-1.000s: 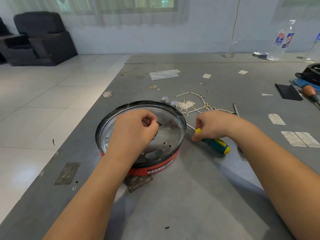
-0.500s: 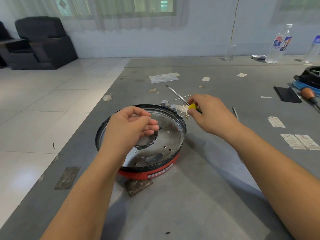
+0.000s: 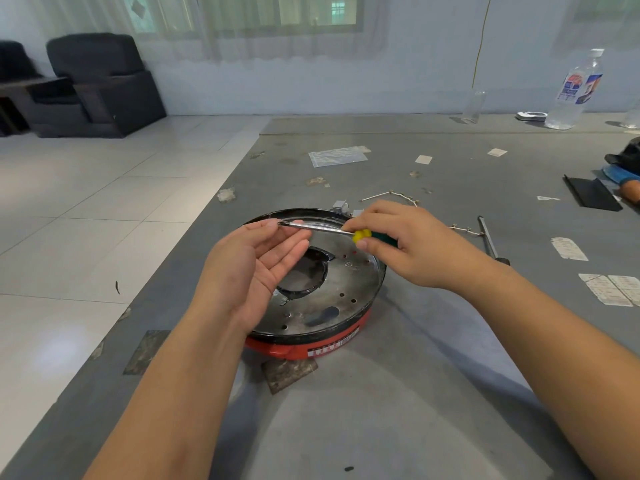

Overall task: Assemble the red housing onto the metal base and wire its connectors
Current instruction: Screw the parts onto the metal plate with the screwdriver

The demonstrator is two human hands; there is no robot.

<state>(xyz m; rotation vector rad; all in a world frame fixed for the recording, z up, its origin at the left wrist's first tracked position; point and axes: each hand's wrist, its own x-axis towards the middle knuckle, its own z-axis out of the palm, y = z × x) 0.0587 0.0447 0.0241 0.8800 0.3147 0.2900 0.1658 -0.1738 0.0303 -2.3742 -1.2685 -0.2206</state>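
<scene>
Grey tabletop (image 3: 398, 410) fills the near view, with pale floor tiles off to the left and dark armchairs (image 3: 100, 84) by the far wall. Left hand (image 3: 256, 268) is up over the work, palm turned upward, fingers nearly straight and relaxed, and the tip of the screwdriver (image 3: 332, 231) lies right across its fingertips. Right hand (image 3: 412, 247) has its fingers curled round the green handle with the yellow collar poking out by the thumb, the steel shaft running toward 9 o'clock. Most of that handle is buried inside the grip. Whether anything tiny sits in the left palm is too hard to make out.

Below both hands sits the assembly in the middle of the tabletop: round metal base (image 3: 332, 289) on top, silvery, rimmed in black, dotted with small holes and with a dark round opening near its middle, partly covered by the left hand. Red housing (image 3: 304, 348) shows only as a band at the 6 o'clock edge, carrying a label strip I can't read. At 12 o'clock of the rim, small grey connector blocks (image 3: 339, 204) peek out behind the right hand. White wires (image 3: 391, 195) trail toward 2 o'clock, partly hidden. A second tool (image 3: 488, 237) lies at 3 o'clock, and a water bottle (image 3: 575, 91) stands far back right.
</scene>
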